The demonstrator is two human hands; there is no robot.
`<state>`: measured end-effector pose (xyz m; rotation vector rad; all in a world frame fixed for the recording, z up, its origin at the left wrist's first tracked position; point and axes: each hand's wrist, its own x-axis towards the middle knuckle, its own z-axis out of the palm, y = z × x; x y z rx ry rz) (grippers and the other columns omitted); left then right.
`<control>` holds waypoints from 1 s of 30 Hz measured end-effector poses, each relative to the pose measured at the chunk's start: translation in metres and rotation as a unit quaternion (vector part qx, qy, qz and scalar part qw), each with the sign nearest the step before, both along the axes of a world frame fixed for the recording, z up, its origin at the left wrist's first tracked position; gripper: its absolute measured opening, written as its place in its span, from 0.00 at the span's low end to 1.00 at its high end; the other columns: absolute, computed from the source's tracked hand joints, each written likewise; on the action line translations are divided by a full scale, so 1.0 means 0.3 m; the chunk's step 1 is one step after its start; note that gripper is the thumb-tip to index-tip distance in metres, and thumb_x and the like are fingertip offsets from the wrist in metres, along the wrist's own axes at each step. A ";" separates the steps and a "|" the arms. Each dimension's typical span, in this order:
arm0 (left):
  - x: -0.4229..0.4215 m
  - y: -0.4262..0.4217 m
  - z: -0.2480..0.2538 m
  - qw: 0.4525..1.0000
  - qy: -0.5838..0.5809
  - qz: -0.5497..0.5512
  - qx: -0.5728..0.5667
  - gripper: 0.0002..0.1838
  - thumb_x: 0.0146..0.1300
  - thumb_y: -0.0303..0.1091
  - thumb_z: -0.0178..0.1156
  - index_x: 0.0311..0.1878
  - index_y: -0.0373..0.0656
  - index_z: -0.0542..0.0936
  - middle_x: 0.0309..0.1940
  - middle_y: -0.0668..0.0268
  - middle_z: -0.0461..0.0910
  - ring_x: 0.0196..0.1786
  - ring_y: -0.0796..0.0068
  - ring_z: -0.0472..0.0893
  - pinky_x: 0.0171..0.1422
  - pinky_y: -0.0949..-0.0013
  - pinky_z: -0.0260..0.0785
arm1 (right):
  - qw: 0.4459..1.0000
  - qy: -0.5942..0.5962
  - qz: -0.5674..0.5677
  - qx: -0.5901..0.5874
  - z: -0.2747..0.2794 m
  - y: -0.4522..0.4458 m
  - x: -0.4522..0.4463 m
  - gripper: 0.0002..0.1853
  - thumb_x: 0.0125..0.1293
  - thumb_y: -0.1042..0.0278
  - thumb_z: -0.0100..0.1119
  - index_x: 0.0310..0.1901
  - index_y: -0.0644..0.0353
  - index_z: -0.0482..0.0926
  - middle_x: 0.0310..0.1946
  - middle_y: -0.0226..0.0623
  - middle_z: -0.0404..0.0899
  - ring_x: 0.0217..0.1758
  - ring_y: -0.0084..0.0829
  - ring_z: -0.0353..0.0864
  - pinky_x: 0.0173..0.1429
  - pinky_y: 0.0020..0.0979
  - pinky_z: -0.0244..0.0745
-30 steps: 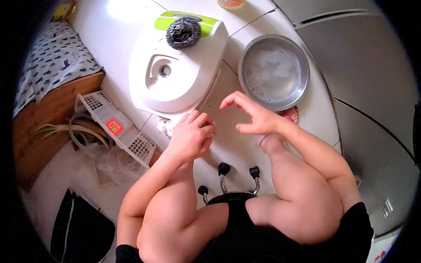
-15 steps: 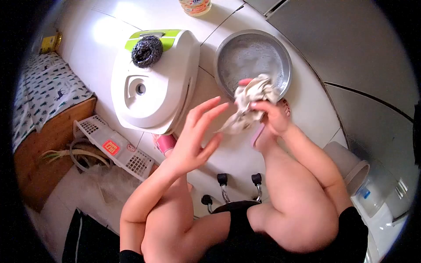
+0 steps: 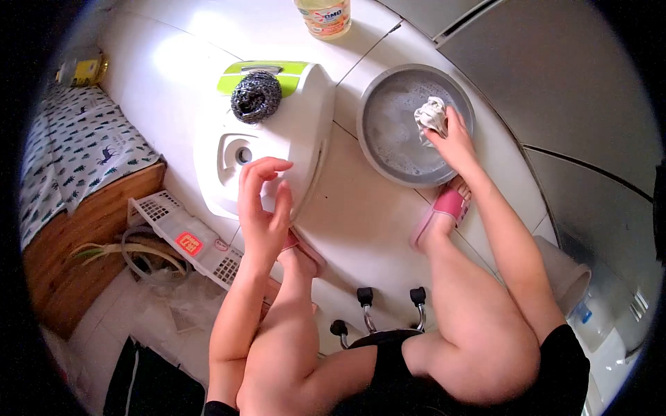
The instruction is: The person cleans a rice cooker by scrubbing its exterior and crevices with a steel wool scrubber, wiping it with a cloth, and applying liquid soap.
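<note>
My right hand (image 3: pixel 455 144) is closed round a crumpled pale cloth (image 3: pixel 431 118) over the right part of a round metal basin (image 3: pixel 368 132). Foamy water covers the basin's bottom. Over the front of a white rice cooker (image 3: pixel 215 187) hovers my left hand (image 3: pixel 262 208), its fingers curved and apart, holding nothing. A dark steel wool scourer (image 3: pixel 256 97) rests on the cooker's lid by its green panel.
A bottle of yellowish liquid (image 3: pixel 326 19) stands behind the cooker. To the left are a white plastic basket (image 3: pixel 184 239) and a wooden cabinet (image 3: pixel 90 229) under a patterned cloth. Grey cabinet doors (image 3: pixel 555 83) line the right, with a bin (image 3: pixel 565 274) below.
My right hand has carried the cloth away from my left hand, up and right into the basin area. My left hand has drawn back to the left. The view has shifted slightly.
</note>
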<state>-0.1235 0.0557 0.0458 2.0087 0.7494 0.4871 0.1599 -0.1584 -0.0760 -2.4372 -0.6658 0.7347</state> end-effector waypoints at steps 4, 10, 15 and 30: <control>0.003 0.054 -0.001 0.998 -0.004 0.039 0.058 0.16 0.57 0.16 0.58 0.49 0.39 0.79 0.50 0.59 0.78 0.54 0.64 0.75 0.60 0.64 0.68 | 0.979 -0.191 0.061 0.017 0.078 0.042 -0.046 0.34 0.56 0.61 0.70 0.63 0.55 0.67 0.63 0.48 0.70 0.71 0.53 0.64 0.75 0.51 0.57; -0.016 0.069 0.003 0.967 0.080 0.038 0.240 0.23 0.56 0.21 0.63 0.56 0.39 0.75 0.57 0.55 0.76 0.61 0.53 0.71 0.68 0.55 0.61 | 0.921 -0.109 0.212 0.309 0.344 0.407 -0.160 0.29 0.60 0.61 0.67 0.64 0.52 0.74 0.70 0.49 0.65 0.75 0.52 0.62 0.78 0.47 0.56; -0.019 0.044 -0.039 0.949 0.149 0.041 0.273 0.39 0.58 0.39 0.68 0.71 0.37 0.65 0.70 0.47 0.64 0.76 0.45 0.60 0.81 0.43 0.46 | 0.854 -0.163 0.298 0.394 0.352 0.715 -0.263 0.28 0.60 0.53 0.67 0.61 0.50 0.77 0.66 0.54 0.68 0.73 0.55 0.64 0.77 0.50 0.59; -0.022 0.069 -0.077 0.904 0.266 -0.008 0.334 0.62 0.55 0.69 0.60 0.79 0.27 0.52 0.79 0.37 0.49 0.84 0.43 0.46 0.83 0.36 0.27 | 0.895 -0.108 0.231 0.366 0.234 0.577 -0.391 0.23 0.63 0.60 0.69 0.60 0.50 0.77 0.68 0.49 0.70 0.71 0.53 0.70 0.79 0.52 0.60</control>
